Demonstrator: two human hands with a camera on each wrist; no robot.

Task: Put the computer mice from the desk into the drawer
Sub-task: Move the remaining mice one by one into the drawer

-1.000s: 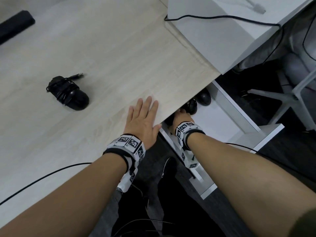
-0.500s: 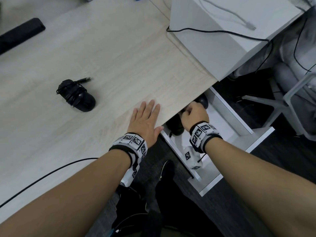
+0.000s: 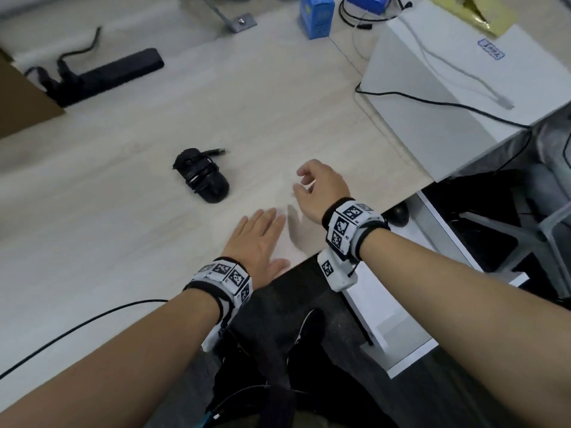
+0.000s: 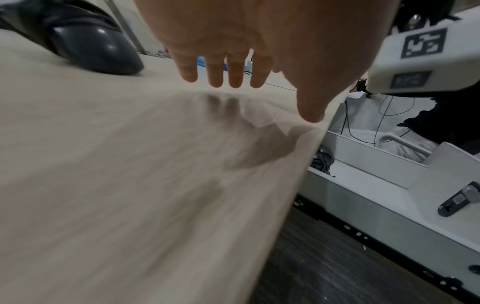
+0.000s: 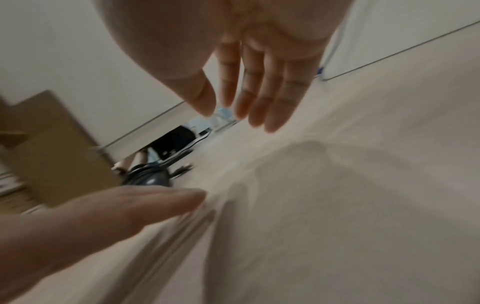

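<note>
I see my left hand [image 3: 258,242] lying flat on the pale wood bench [image 3: 123,242] near its front edge, fingers [image 4: 215,70] straight and slightly apart. My right hand [image 3: 321,189] hovers above the bench just right of center, fingers [image 5: 259,92] loosely spread and holding nothing. 1 black mouse [image 3: 202,177], cable wrapped around it, sits left of center. Another dark mouse [image 3: 398,215] shows in the open white drawer [image 3: 438,242] at right.

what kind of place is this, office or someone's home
Most likely an office workstation: a pale wood desk with a black power strip, a wired computer mouse, and a white pull-out drawer beneath.
</note>
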